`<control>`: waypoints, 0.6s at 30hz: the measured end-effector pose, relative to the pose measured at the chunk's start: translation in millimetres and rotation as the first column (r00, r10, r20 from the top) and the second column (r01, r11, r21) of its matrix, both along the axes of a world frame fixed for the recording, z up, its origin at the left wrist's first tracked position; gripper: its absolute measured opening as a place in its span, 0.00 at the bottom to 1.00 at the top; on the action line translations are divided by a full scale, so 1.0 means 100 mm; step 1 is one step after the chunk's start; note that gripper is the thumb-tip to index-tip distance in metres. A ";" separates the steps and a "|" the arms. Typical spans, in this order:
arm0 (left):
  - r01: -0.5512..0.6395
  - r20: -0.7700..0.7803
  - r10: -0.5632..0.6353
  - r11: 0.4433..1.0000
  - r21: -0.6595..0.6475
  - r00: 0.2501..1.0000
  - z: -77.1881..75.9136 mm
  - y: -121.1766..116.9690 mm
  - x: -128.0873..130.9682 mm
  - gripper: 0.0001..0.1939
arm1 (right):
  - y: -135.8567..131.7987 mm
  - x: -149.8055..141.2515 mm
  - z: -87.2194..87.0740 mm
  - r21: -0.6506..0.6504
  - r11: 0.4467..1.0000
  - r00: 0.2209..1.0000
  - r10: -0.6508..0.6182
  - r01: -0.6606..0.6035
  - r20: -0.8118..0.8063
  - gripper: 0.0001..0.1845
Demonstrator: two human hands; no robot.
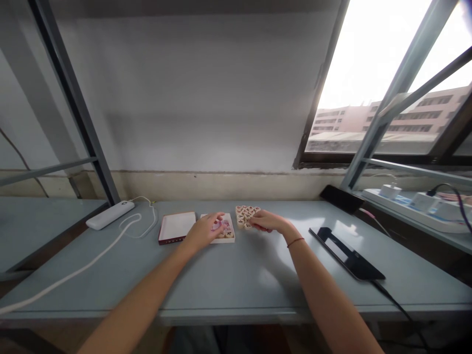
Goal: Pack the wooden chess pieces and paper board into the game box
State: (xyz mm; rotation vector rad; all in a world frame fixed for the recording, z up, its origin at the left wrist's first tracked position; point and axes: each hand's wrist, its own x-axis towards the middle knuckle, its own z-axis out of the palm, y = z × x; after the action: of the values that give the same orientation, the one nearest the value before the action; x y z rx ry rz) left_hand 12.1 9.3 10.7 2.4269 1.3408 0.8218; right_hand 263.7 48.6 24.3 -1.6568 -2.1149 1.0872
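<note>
A shallow white box (228, 239) lies on the grey table (236, 280), with a few round wooden pieces and a pink sheet inside. My left hand (205, 231) rests on it, fingers stretched over the contents. Right of the box sits a cluster of several round wooden game pieces (245, 213) with dark marks. My right hand (267, 221) is at the cluster's near right side, fingertips pinched on a piece at its edge. A red string circles that wrist.
An open box lid (177, 227) with a dark red rim lies left of the box. A white power bank (109, 215) and its cable sit at far left. A black phone (346, 254) with cable lies right; a power strip (416, 202) runs under the window.
</note>
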 end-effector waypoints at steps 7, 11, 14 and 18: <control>0.036 -0.006 -0.036 0.999 0.000 0.999 -0.04 0.01 0.00 0.20 | 0.05 0.01 -0.09 -0.178 0.982 0.998 -0.052 0.055 0.022 0.11; 0.041 -0.007 -0.040 0.999 0.010 0.999 -0.04 0.02 0.00 0.18 | 0.06 0.02 -0.10 -0.151 0.988 0.998 -0.014 0.024 0.064 0.13; 0.035 -0.013 -0.034 0.999 0.005 0.999 -0.04 0.02 -0.01 0.17 | 0.07 0.00 -0.13 -0.075 0.997 0.989 0.015 -0.004 0.145 0.16; 0.043 -0.023 -0.043 0.999 -0.005 0.999 -0.05 0.03 -0.01 0.16 | 0.07 -0.07 -0.18 0.093 0.996 0.964 -0.013 -0.012 0.265 0.16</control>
State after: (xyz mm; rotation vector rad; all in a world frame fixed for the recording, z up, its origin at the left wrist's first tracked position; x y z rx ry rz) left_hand 11.4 11.9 5.8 2.4597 1.2922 0.7819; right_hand 256.4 55.7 6.4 -1.8465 -2.2857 0.7873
